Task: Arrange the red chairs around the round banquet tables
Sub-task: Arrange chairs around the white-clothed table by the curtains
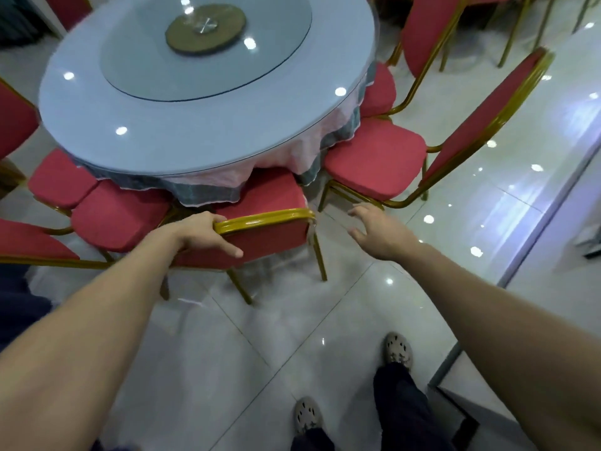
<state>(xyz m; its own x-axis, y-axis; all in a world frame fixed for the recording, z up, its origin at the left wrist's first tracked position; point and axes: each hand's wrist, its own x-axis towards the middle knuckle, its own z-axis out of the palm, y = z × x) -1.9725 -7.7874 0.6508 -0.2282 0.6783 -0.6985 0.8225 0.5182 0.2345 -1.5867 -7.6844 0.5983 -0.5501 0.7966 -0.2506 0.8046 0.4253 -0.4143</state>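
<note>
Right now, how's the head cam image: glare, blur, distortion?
Head view: ceiling-light glare spots on the glass tabletop and glossy floor; wide-angle distortion stretches the frame edges; motion blur worst top left; left hand gripping the chair back is readable, right hand open beside it.

The fingertips of the left hand (208, 236) are hidden behind the gold rail (263, 218) on top of the chair (270, 237) that it grips. Beyond this hand, the front of the seat goes under the tablecloth (208, 187), which also hides the legs of the table (195, 138). The table's far side is cut by the upper edge. Left of this hand, a second chair (29, 244) is cut by the picture's edge. Far right of the right hand (380, 236), a dark thing (590, 245) is blurred; I cannot tell what it is.
</note>
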